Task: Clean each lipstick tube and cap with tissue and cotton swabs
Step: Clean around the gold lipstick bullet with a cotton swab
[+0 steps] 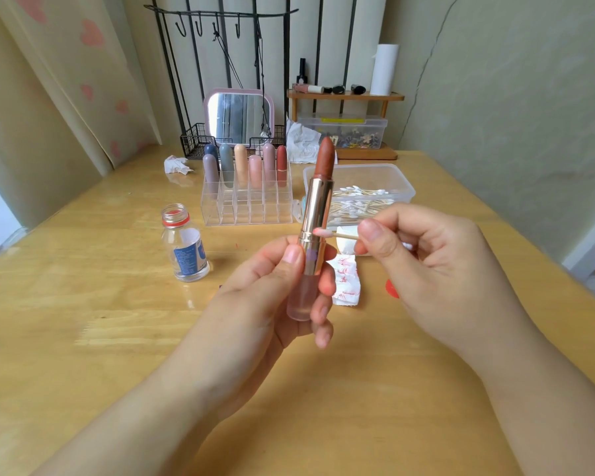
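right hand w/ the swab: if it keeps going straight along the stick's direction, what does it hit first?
The right hand points its cotton swab leftward at the lipstick tube gripped by the left hand. The pink-stained tip looks already at the metal collar, so that comes first; exact contact is unclear.

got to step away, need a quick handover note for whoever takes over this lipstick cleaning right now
Left hand grips the open lipstick upright, bullet extended.
Right hand pinches a swab, its pink-stained tip at the tube's metal collar.
Seven capped lipsticks stand in the organizer; whether they are cleaned cannot be told.
Swab box sits behind the hands, stained tissue and open bottle on the table.
Left: finish this tube; its cap is not clearly in view.
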A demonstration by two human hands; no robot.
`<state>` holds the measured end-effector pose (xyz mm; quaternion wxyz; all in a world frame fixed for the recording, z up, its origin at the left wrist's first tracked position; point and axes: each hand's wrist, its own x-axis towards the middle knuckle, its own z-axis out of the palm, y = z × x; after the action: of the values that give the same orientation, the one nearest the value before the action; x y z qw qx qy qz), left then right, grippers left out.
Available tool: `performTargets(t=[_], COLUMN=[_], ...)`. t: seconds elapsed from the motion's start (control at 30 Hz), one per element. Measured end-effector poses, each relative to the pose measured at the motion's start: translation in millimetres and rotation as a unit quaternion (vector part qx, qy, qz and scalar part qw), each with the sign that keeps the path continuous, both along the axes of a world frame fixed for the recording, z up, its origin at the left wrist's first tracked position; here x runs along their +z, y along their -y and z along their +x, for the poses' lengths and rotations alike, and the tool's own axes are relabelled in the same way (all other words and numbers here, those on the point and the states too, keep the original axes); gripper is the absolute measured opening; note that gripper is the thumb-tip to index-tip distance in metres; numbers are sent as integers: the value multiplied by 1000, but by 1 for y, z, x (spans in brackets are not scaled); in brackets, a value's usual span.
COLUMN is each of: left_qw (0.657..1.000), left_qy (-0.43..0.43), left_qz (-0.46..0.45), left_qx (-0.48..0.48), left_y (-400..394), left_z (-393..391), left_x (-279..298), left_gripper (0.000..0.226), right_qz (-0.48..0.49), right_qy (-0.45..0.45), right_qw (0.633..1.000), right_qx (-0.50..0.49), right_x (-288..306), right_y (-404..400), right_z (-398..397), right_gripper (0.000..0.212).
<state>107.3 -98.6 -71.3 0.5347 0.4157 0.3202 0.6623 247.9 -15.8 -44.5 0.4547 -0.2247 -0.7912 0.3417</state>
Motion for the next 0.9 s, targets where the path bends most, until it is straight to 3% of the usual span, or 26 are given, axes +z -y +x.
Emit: performTargets(t=[0.9], left_qw=[999], left_qy=[49], left_qz=[3], left_qx=[-20], left_y=[-4], left_z=[0], left_x=[-1], left_gripper=[30], right_qz=[43], right_qy=[24], right_qw=[998], right_qx=[-40], right_x=[-1], right_y=[1], right_z=[-4], right_gripper=[32])
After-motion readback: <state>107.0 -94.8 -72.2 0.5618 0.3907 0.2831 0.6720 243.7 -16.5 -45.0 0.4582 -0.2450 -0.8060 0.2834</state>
